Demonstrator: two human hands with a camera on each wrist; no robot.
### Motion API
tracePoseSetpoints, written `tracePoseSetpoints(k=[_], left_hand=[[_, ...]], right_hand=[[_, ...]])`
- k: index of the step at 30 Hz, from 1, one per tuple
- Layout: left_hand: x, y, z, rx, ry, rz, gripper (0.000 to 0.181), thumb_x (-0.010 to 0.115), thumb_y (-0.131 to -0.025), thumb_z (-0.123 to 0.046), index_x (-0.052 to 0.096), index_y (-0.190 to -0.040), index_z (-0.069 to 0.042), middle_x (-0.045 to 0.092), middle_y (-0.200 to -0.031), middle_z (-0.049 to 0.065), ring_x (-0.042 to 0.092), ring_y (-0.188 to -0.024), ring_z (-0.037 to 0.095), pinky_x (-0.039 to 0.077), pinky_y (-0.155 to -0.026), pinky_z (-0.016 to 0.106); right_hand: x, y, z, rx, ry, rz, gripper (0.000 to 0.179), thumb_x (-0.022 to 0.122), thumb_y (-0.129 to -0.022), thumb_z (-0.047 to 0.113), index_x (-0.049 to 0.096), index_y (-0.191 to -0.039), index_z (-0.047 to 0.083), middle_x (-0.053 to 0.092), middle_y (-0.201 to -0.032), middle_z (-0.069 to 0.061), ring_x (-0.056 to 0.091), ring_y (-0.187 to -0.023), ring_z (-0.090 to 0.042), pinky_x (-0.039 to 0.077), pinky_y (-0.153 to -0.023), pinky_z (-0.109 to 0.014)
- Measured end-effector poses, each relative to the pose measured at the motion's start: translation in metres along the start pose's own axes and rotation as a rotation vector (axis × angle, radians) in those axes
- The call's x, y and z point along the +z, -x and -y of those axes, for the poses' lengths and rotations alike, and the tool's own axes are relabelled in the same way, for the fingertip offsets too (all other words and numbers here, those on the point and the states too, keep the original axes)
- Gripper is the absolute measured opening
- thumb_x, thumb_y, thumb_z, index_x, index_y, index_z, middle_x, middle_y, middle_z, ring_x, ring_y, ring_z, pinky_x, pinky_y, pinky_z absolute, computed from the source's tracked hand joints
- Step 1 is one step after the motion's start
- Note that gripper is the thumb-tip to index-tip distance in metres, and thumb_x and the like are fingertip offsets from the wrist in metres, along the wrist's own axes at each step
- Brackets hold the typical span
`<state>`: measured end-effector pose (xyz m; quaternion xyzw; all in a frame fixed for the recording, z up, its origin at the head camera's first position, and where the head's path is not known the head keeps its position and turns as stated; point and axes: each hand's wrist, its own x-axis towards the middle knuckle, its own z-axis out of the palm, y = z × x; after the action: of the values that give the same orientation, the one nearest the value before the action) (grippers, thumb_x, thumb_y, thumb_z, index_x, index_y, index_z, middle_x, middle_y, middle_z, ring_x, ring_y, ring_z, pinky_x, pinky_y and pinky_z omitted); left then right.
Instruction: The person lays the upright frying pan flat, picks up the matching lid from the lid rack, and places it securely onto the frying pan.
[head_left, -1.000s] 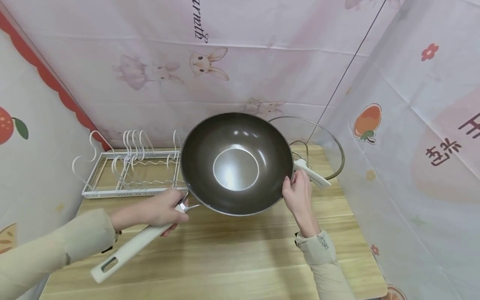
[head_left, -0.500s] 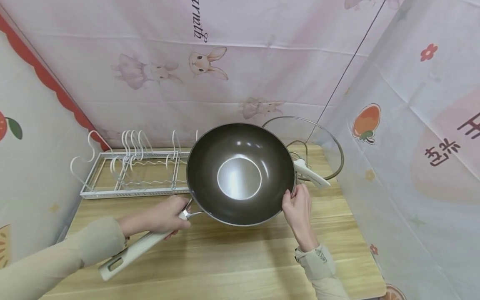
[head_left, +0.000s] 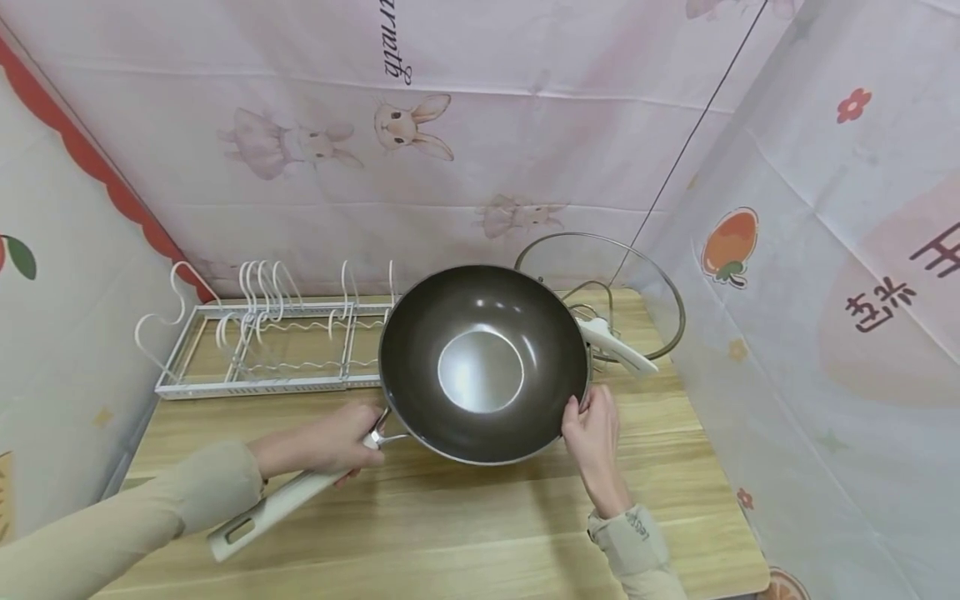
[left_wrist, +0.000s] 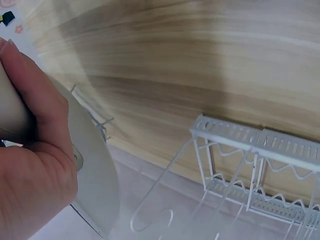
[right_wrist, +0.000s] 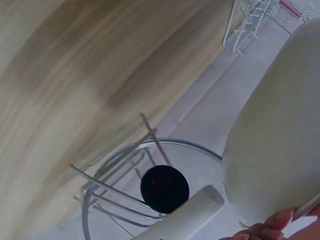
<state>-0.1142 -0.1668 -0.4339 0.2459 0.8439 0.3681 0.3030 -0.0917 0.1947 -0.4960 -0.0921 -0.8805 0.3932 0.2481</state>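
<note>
A wok [head_left: 480,367] with a dark inside and a cream outside is held over the wooden table, its bowl facing up. My left hand [head_left: 330,437] grips its long cream handle [head_left: 281,504] close to the metal neck; in the left wrist view the fingers wrap round that handle. With thumb inside and fingers underneath, my right hand [head_left: 594,437] pinches the rim at the near right. The right wrist view has the cream underside [right_wrist: 275,125] with fingertips [right_wrist: 272,227] against it. Behind the wok, a glass lid [head_left: 681,312] with a white handle [head_left: 618,346] leans upright, partly hidden.
A white wire rack [head_left: 262,386] with upright hooped dividers stands at the back left, its right end hidden by the wok. A metal wire stand [right_wrist: 120,192] is by the lid. Fabric walls [head_left: 480,125] enclose the wooden table [head_left: 450,533] behind and at both sides.
The wok has come down in the head view, toward me, and slightly right, uncovering more of the white rack. Both hands keep their hold; the left has shifted right and nearer, the right slightly nearer.
</note>
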Motion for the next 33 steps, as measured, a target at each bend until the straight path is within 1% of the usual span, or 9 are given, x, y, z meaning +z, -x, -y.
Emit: tracePoseSetpoints(k=[3, 7, 10, 16, 20, 27, 33], left_hand=[[0.004, -0.001, 0.006, 0.017, -0.009, -0.003, 0.013, 0.062, -0.079, 0.000, 0.050, -0.082, -0.003, 0.056, -0.050, 0.004, 0.051, -0.033, 0.011, 0.050, -0.033, 0.036], [0.007, -0.003, 0.012, 0.036, -0.047, 0.003, 0.012, 0.063, -0.080, -0.002, 0.051, -0.080, -0.005, 0.055, -0.048, 0.000, 0.052, -0.032, 0.011, 0.050, -0.033, 0.035], [0.010, -0.006, 0.017, 0.037, -0.073, 0.006, 0.011, 0.063, -0.080, -0.003, 0.052, -0.079, -0.006, 0.056, -0.048, 0.000, 0.053, -0.032, 0.011, 0.050, -0.033, 0.034], [0.015, -0.012, 0.027, 0.026, -0.085, 0.003, 0.011, 0.062, -0.079, -0.004, 0.052, -0.080, -0.006, 0.056, -0.048, 0.001, 0.053, -0.032, 0.011, 0.050, -0.033, 0.034], [0.018, -0.016, 0.031, 0.026, -0.100, -0.001, 0.010, 0.062, -0.078, -0.005, 0.052, -0.079, -0.007, 0.056, -0.048, -0.001, 0.054, -0.032, 0.011, 0.050, -0.034, 0.033], [0.022, -0.020, 0.040, 0.016, -0.122, -0.008, 0.010, 0.062, -0.079, -0.006, 0.052, -0.078, -0.008, 0.056, -0.048, -0.001, 0.054, -0.032, 0.011, 0.050, -0.034, 0.032], [0.025, -0.022, 0.045, -0.003, -0.118, 0.001, 0.010, 0.062, -0.079, -0.006, 0.053, -0.076, -0.008, 0.057, -0.051, 0.003, 0.053, -0.033, 0.010, 0.050, -0.035, 0.032]], right_hand=[[0.003, 0.003, -0.005, -0.025, 0.020, -0.010, 0.023, 0.061, -0.081, 0.000, 0.043, -0.069, 0.007, 0.041, -0.070, -0.006, 0.041, -0.066, -0.026, 0.035, -0.060, -0.037], [0.008, 0.008, -0.011, -0.040, 0.037, -0.025, 0.023, 0.061, -0.080, -0.001, 0.042, -0.068, 0.006, 0.039, -0.069, -0.005, 0.040, -0.065, -0.025, 0.034, -0.059, -0.037], [0.010, 0.009, -0.014, -0.040, 0.041, -0.025, 0.023, 0.062, -0.080, -0.001, 0.043, -0.068, 0.006, 0.039, -0.069, -0.004, 0.039, -0.065, -0.025, 0.034, -0.059, -0.036], [0.016, 0.012, -0.021, -0.040, 0.053, -0.022, 0.024, 0.062, -0.080, 0.000, 0.042, -0.068, 0.007, 0.039, -0.068, -0.004, 0.039, -0.064, -0.026, 0.035, -0.059, -0.037], [0.019, 0.013, -0.026, -0.018, 0.050, -0.009, 0.024, 0.062, -0.080, 0.000, 0.043, -0.069, 0.007, 0.039, -0.069, -0.004, 0.039, -0.065, -0.025, 0.035, -0.060, -0.036], [0.026, 0.017, -0.033, 0.052, 0.040, 0.044, 0.024, 0.062, -0.082, 0.000, 0.042, -0.071, 0.008, 0.041, -0.072, -0.004, 0.039, -0.066, -0.023, 0.036, -0.061, -0.034], [0.033, 0.019, -0.040, 0.047, 0.050, 0.040, 0.025, 0.063, -0.082, 0.000, 0.042, -0.070, 0.008, 0.040, -0.071, -0.005, 0.040, -0.065, -0.025, 0.036, -0.060, -0.035]])
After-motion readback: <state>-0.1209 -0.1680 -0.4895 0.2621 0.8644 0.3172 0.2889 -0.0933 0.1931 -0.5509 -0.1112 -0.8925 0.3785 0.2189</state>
